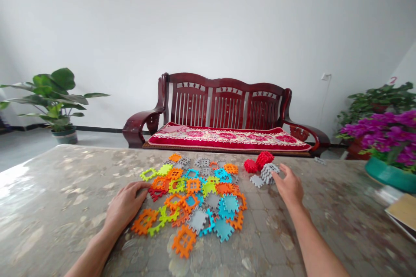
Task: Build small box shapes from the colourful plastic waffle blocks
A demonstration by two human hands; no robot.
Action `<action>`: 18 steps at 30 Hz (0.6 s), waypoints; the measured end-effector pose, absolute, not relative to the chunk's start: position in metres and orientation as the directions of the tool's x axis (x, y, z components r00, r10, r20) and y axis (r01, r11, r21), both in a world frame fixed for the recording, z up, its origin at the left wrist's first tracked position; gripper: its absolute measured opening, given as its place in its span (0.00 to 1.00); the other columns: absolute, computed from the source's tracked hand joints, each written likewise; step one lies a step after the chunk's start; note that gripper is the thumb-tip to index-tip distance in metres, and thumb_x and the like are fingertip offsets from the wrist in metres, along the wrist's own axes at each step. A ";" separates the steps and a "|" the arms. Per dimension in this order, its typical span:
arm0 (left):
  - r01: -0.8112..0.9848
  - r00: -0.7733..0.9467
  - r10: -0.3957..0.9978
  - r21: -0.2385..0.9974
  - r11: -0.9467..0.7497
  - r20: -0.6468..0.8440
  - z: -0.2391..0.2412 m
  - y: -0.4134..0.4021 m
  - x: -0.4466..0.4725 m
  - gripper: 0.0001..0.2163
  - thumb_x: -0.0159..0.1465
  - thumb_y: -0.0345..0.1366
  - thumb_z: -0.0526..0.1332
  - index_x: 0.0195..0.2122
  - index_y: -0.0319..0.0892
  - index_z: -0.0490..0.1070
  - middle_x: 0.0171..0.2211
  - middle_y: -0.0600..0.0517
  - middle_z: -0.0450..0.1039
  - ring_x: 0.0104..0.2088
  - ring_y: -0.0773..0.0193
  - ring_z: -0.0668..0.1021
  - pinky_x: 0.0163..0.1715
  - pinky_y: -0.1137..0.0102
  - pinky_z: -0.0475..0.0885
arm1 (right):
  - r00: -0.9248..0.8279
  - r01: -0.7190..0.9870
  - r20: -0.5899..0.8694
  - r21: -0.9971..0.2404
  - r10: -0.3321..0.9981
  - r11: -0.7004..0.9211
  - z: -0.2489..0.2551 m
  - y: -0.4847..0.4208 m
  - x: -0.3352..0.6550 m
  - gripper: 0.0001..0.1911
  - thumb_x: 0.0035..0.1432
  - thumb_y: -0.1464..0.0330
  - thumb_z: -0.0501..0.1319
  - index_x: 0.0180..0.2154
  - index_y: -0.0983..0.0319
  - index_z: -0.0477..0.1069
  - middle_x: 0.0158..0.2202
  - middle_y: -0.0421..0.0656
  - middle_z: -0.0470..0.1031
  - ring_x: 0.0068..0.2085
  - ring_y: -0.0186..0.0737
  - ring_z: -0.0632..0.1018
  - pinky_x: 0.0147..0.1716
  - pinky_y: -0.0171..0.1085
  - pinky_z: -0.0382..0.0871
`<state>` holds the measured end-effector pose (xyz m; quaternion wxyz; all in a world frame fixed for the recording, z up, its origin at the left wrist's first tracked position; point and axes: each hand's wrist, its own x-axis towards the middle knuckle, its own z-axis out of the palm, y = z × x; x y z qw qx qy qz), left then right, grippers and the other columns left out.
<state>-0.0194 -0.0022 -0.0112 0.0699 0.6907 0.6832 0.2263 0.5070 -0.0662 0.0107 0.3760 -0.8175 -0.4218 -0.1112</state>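
Reaching to the small groups with your right hand, you have the thumb at the near edge of a tilted grey stack; whether it presses on it or only lines up with it, you cannot tell from this view. The fingers there stand apart from the thumb, with nothing seen gripped between them. Your left hand lies palm down on the table, its fingers stretched flat beside the dark red piece at the spread's edge; what may be under the palm is hidden.

Just past the grey stack sit two red bundles, close together, and one flat grey piece lies next to it. Those look like the part that is done: one colour to each group, set off to the right.

Most seems left. Between your hands, loose and overlapping, lie orange pieces, green pieces, blue pieces and more grey pieces, colours mixed and in no stack you can make out.

Farther out, purple flowers stand at your right, and a wooden bench faces you beyond the table.
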 end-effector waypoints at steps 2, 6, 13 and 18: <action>0.913 -0.036 0.975 0.405 -0.057 0.219 -0.012 -0.002 -0.020 0.16 0.62 0.43 0.51 0.43 0.52 0.78 0.51 0.53 0.76 0.50 0.54 0.76 0.52 0.63 0.69 | 0.607 0.786 0.523 -0.508 0.598 -0.353 0.010 -0.067 0.508 0.29 0.53 0.53 0.57 0.53 0.58 0.70 0.48 0.49 0.78 0.45 0.51 0.76 0.44 0.46 0.67; 0.911 -0.031 0.977 0.407 -0.060 0.213 -0.013 -0.001 -0.021 0.16 0.62 0.42 0.51 0.44 0.51 0.77 0.51 0.53 0.76 0.51 0.56 0.76 0.53 0.65 0.68 | 0.563 0.825 0.629 -0.462 0.537 -0.325 0.014 -0.069 0.504 0.29 0.54 0.52 0.55 0.51 0.62 0.72 0.46 0.53 0.77 0.46 0.54 0.75 0.47 0.48 0.66; 0.908 -0.052 0.978 0.417 -0.037 0.200 -0.008 -0.005 -0.016 0.15 0.63 0.40 0.52 0.43 0.51 0.77 0.51 0.54 0.76 0.52 0.58 0.75 0.52 0.66 0.67 | 0.287 0.902 0.778 -0.416 0.559 0.115 0.014 -0.065 0.466 0.19 0.60 0.58 0.52 0.43 0.61 0.74 0.44 0.50 0.78 0.47 0.46 0.75 0.52 0.45 0.65; 0.903 -0.049 0.980 0.429 -0.038 0.190 -0.003 -0.008 -0.013 0.14 0.62 0.38 0.52 0.41 0.52 0.77 0.50 0.55 0.76 0.52 0.57 0.75 0.52 0.65 0.67 | 0.137 0.875 0.703 -0.416 0.698 0.247 0.008 -0.062 0.428 0.17 0.62 0.59 0.52 0.41 0.59 0.76 0.44 0.48 0.79 0.47 0.45 0.76 0.53 0.46 0.66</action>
